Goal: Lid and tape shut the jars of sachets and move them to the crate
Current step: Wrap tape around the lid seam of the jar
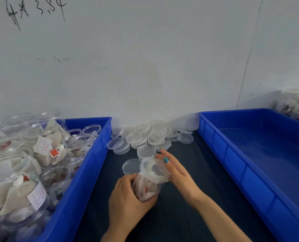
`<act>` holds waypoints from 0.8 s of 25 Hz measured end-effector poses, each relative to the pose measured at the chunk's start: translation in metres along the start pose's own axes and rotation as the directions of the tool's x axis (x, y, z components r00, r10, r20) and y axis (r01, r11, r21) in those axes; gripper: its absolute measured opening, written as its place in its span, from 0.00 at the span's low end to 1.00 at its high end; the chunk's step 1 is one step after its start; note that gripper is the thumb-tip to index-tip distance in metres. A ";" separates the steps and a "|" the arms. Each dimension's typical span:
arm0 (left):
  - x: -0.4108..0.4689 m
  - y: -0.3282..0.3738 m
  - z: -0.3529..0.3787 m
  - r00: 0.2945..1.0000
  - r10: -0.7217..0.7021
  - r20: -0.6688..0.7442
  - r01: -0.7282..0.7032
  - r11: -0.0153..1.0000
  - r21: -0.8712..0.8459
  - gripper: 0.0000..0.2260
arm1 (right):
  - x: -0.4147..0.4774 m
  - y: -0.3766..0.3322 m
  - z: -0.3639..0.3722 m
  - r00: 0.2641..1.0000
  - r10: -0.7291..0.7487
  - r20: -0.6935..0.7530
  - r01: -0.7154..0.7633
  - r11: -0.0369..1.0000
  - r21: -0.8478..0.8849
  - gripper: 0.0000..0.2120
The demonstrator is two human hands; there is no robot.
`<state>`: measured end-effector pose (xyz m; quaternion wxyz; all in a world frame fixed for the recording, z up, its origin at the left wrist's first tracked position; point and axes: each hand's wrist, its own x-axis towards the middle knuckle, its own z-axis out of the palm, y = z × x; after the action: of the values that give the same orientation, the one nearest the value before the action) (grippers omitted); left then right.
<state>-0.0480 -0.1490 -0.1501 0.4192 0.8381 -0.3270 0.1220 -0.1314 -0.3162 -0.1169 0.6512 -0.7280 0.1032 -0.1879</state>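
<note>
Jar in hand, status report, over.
Left hand grips jar. Right hand open, touching its lid. Nothing blocks way to right crate.

dark table (176, 222), blue crate left (86, 172), blue crate right (232, 163), lids (152, 135) between

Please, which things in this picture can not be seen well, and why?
Head view:
- Jar in the left hand: motion blur; cannot tell if its lid is seated.
- Right hand: whether it touches the jar is blurred.
- Left crate: cut off by left and bottom edges.
- Right crate: cut off by right edge.
- Label print: too small to read.
</note>
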 end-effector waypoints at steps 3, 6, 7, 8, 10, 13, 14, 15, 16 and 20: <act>-0.001 -0.015 0.004 0.959 -0.280 0.051 0.285 0.944 -0.166 0.34 | 0.019 0.026 -0.017 0.997 0.076 -0.022 -0.078 0.915 -0.395 0.23; -0.001 -0.022 0.012 0.947 -0.309 0.089 0.322 0.914 -0.248 0.32 | 0.036 0.055 -0.023 0.984 0.149 0.099 0.006 0.526 -0.850 0.27; -0.001 -0.023 0.014 0.948 -0.301 0.101 0.317 0.909 -0.272 0.32 | 0.040 0.058 -0.023 0.980 0.144 0.138 0.054 0.471 -0.880 0.26; 0.000 -0.025 0.016 0.950 -0.294 0.108 0.313 0.906 -0.286 0.32 | 0.042 0.059 -0.023 0.983 0.110 0.148 0.084 0.448 -0.890 0.24; 0.001 -0.028 0.018 0.953 -0.277 0.124 0.302 0.904 -0.303 0.32 | 0.043 0.059 -0.024 0.991 -0.023 0.130 0.129 0.390 -0.912 0.17; 0.002 -0.031 0.019 0.954 -0.249 0.168 0.291 0.904 -0.313 0.32 | 0.028 0.061 -0.026 0.989 -0.132 0.059 0.099 0.325 -0.941 0.13; 0.001 -0.030 0.018 0.955 -0.237 0.180 0.284 0.903 -0.321 0.31 | 0.023 0.063 -0.026 0.990 -0.140 0.026 0.073 0.347 -0.935 0.14; 0.001 -0.030 0.019 0.956 -0.222 0.193 0.277 0.902 -0.331 0.30 | 0.018 0.064 -0.025 0.989 -0.150 -0.020 0.041 0.396 -0.917 0.13; 0.002 -0.030 0.019 0.956 -0.206 0.210 0.269 0.901 -0.340 0.30 | 0.013 0.062 -0.023 0.985 -0.156 -0.075 0.008 0.474 -0.880 0.12; 0.006 -0.017 0.018 0.949 -0.134 0.286 0.225 0.923 -0.313 0.33 | -0.001 0.031 -0.019 0.959 0.039 -0.282 -0.186 0.837 -0.515 0.06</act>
<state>-0.0340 -0.1585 -0.1686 0.5215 0.7878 -0.3161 -0.0864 -0.1375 -0.3375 -0.1466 0.4127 -0.8422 0.2789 -0.2064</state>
